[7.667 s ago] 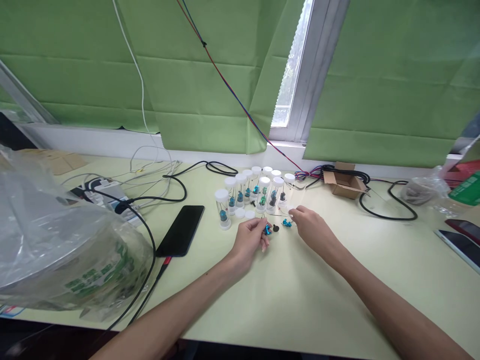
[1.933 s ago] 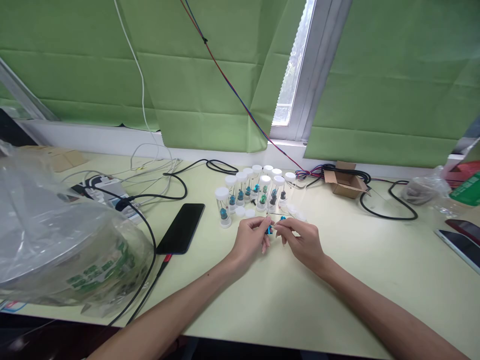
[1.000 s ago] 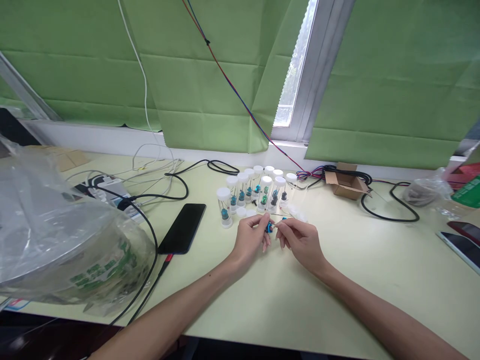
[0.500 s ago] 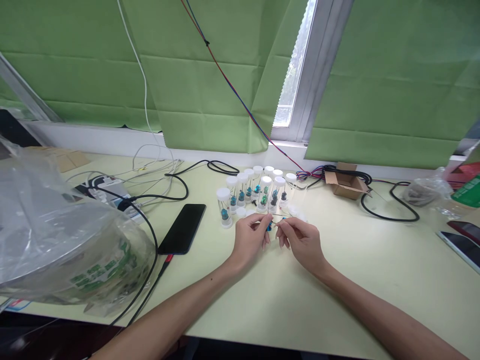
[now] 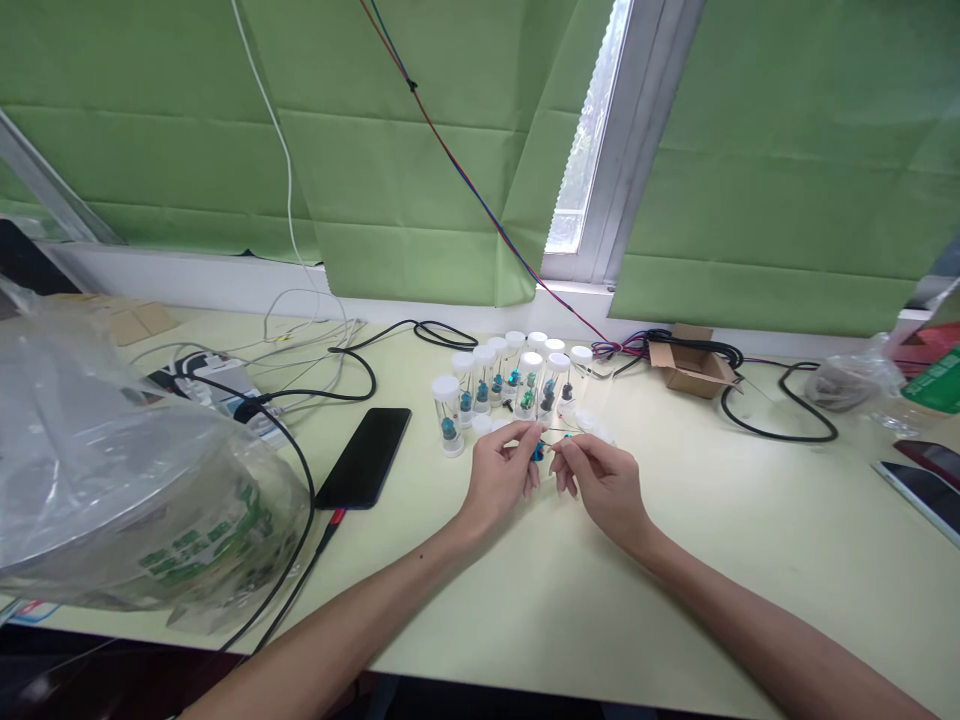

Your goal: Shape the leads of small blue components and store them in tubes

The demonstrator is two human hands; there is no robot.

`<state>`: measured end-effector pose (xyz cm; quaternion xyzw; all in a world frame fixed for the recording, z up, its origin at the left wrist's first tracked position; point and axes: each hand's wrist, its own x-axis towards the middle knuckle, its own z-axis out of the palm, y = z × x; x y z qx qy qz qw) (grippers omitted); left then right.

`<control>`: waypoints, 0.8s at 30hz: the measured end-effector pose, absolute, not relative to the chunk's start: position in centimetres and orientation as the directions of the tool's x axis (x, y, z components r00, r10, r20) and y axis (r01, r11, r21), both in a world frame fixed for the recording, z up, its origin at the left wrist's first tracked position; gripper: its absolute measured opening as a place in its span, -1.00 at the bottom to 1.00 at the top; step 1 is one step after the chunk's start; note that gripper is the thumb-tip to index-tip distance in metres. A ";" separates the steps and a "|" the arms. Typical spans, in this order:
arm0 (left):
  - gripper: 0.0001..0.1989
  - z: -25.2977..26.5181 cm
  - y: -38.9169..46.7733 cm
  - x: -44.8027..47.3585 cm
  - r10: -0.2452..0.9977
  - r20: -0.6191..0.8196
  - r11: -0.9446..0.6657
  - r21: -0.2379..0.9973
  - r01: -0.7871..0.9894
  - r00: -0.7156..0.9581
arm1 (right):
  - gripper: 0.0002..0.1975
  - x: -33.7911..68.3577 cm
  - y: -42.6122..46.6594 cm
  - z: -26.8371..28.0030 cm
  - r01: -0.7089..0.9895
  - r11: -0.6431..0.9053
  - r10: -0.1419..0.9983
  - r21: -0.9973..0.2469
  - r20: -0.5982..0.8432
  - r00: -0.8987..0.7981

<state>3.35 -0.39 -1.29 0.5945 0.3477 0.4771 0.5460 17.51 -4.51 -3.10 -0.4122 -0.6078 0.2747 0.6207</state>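
Observation:
My left hand point(image 5: 499, 470) is closed, thumb against fingers, on a small blue part point(image 5: 538, 453) with thin dark stems or wires. My right hand point(image 5: 601, 478) is pinched beside it, at the end of a thin dark wire-like piece; a speck of blue shows at its fingertips. What exactly that hand grips is too small to make out. Just behind my hands stand several clear tubes with white caps point(image 5: 448, 415), upright, with blue, green or dark pieces inside. Loose white caps point(image 5: 589, 424) lie by my right hand.
A black phone point(image 5: 365, 457) lies left of my hands, near a cable. A large clear plastic bag point(image 5: 150, 500) fills the left side. Behind on the right are an open cardboard box point(image 5: 694, 372) and black cables point(image 5: 795, 437). More phones point(image 5: 919, 497) lie at the far right.
Hardly anything differs. My fingers have shifted very slightly around the small blue part, and the whole view has moved a little.

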 end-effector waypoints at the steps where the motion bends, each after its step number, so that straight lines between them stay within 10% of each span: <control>1: -0.64 -1.4 -0.4 3.4 0.934 0.185 -0.158 0.981 -0.112 0.306 | -0.72 17.5 -4.5 -3.1 0.154 0.507 0.844 -0.848 0.525 0.109; 24: -0.62 -1.9 -0.1 3.3 0.918 0.138 -0.106 0.989 -0.106 0.371 | -0.69 17.2 -4.5 -2.2 0.014 0.442 0.889 -0.897 0.440 0.125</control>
